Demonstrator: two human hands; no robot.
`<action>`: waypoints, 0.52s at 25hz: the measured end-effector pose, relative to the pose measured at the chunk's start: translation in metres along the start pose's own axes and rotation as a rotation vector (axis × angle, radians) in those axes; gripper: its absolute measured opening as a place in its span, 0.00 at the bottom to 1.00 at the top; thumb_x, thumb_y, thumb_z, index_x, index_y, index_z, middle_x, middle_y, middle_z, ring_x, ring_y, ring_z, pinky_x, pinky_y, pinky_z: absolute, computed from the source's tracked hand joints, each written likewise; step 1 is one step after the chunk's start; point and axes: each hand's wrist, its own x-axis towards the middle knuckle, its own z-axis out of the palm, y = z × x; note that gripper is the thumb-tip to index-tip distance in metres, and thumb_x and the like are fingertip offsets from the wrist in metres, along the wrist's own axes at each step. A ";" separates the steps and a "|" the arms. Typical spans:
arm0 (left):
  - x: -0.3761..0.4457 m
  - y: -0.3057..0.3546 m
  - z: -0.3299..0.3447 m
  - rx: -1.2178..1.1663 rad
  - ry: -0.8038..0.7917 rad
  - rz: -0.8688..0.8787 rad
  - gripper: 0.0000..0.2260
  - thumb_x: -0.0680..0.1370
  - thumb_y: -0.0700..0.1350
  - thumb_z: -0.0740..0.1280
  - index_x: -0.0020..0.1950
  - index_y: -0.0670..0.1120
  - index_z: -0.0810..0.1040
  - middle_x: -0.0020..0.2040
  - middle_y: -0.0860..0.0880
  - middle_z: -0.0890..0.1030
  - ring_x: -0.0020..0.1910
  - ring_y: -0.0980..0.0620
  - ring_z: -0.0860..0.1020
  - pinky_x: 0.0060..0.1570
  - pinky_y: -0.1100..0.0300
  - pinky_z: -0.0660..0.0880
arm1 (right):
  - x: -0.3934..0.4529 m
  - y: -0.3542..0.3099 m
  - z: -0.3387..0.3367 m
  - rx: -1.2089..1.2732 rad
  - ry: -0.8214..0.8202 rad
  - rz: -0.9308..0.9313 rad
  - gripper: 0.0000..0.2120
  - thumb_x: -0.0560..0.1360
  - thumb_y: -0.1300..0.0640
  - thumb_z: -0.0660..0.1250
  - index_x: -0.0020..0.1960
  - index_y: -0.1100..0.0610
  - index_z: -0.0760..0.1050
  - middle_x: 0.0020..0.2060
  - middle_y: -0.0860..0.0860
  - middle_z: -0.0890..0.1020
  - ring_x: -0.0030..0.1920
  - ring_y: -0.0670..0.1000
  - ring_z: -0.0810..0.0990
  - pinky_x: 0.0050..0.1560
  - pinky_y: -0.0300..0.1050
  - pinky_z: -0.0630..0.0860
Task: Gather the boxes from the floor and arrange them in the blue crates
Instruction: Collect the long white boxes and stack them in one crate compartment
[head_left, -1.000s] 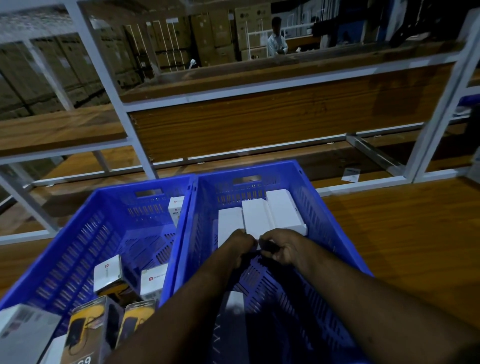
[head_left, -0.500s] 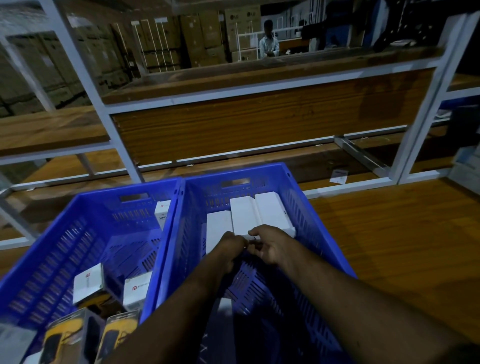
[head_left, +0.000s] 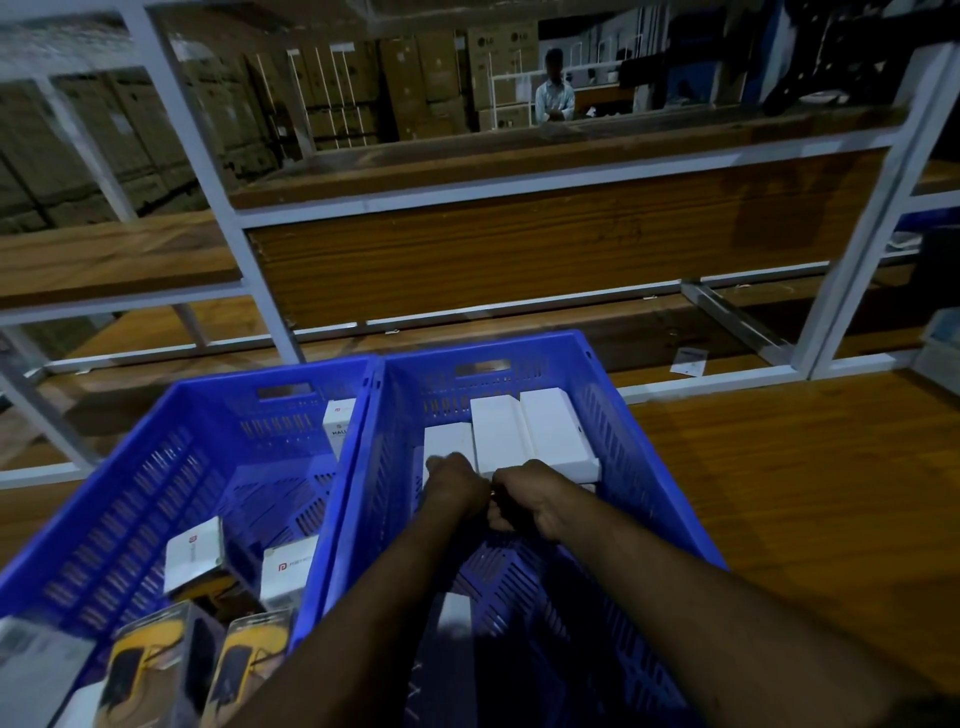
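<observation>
Boxes, the plain white rectangular cardboard ones (head_left: 524, 439), are lying in a row against the far wall of the right blue perforated plastic crate (head_left: 631, 431), and that crate is my landmark. My fingers are curling inward on both hands, knuckles meeting at the near edge of the row. My left hand (head_left: 453, 488) is resting on the shorter white box at the row's left end (head_left: 448, 440); my right hand (head_left: 530, 500) is closing just under the two longer boxes. Whether either hand is pinching something I cannot tell, since the fingertips are tucked beneath.

Since a second ago my hands are staying nearly where they were, nudging the row's near edge, while my head is swinging a little, so the crate is sliding rightward in view. I judge this as squaring up boxes already placed, not a fresh drop.

Left of that crate, its twin blue crate (head_left: 218, 415) is holding small white boxes with a red logo (head_left: 195, 553) and yellow-fronted packs (head_left: 145, 670), cut off by the frame edge. Dim light is blurring the printing.
</observation>
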 end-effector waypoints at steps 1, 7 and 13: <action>0.000 -0.003 -0.009 0.019 0.041 0.042 0.22 0.80 0.47 0.67 0.70 0.37 0.72 0.71 0.38 0.72 0.64 0.41 0.77 0.60 0.53 0.75 | -0.002 0.002 0.003 -0.068 -0.027 -0.012 0.05 0.79 0.67 0.60 0.49 0.67 0.74 0.37 0.60 0.78 0.32 0.56 0.77 0.35 0.48 0.78; -0.016 -0.030 -0.055 -0.102 0.090 0.231 0.17 0.81 0.45 0.68 0.67 0.38 0.77 0.61 0.40 0.82 0.56 0.44 0.81 0.54 0.56 0.77 | -0.020 0.017 0.025 -0.665 -0.266 -0.128 0.07 0.80 0.60 0.65 0.47 0.63 0.77 0.34 0.55 0.80 0.29 0.49 0.78 0.35 0.42 0.79; -0.036 -0.033 -0.061 -0.338 -0.002 0.363 0.15 0.82 0.43 0.65 0.68 0.41 0.75 0.53 0.46 0.81 0.51 0.49 0.83 0.45 0.59 0.81 | -0.021 0.031 0.035 -1.231 -0.458 -0.280 0.11 0.74 0.45 0.71 0.48 0.52 0.80 0.46 0.49 0.80 0.47 0.50 0.79 0.47 0.43 0.76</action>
